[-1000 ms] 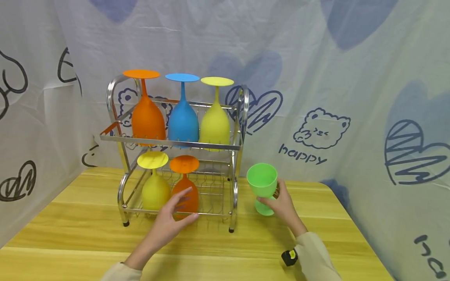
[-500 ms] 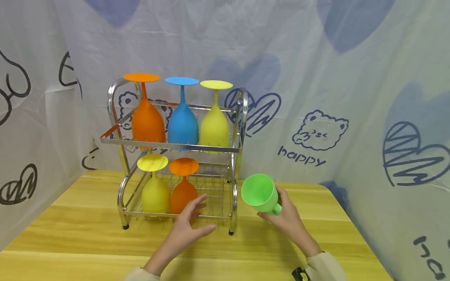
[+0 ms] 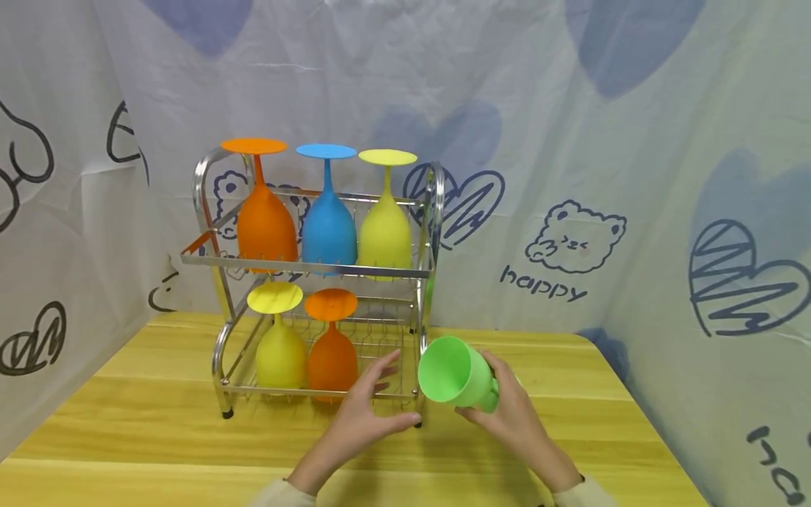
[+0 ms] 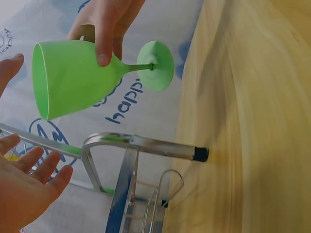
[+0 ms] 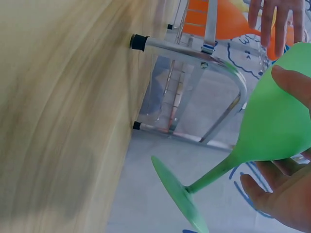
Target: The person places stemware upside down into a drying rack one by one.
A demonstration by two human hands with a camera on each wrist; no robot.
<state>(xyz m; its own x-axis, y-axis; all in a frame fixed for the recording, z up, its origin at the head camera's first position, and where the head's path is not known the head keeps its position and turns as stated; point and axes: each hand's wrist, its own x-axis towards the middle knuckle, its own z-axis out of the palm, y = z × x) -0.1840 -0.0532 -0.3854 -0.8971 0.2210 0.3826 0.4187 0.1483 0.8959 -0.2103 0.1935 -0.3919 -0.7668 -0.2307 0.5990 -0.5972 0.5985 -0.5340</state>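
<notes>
A green goblet [image 3: 453, 373] is gripped around its bowl by my right hand [image 3: 513, 412], lifted off the table and tilted so its mouth faces me and the left. In the right wrist view its stem and round foot [image 5: 180, 194] hang free below the fingers. My left hand [image 3: 364, 408] is in front of the rack's lower right, thumb and fingers spread, holding nothing, a short gap from the goblet's rim. Behind it stands a two-tier metal rack [image 3: 304, 267]. Its lower tier bears an upside-down yellow goblet [image 3: 281, 352] and an orange goblet [image 3: 332, 355].
On the upper tier stand an orange goblet [image 3: 266, 225], a blue goblet [image 3: 329, 229] and a yellow goblet [image 3: 385, 229], all upside down. Bare wires show at the lower tier's right. The wooden table [image 3: 158, 422] meets a printed cloth [image 3: 545, 141] behind.
My right hand has raised the green goblet off the table, tipped its mouth toward me and brought it left. My left hand has moved right, toward the goblet, with fingers still spread.
</notes>
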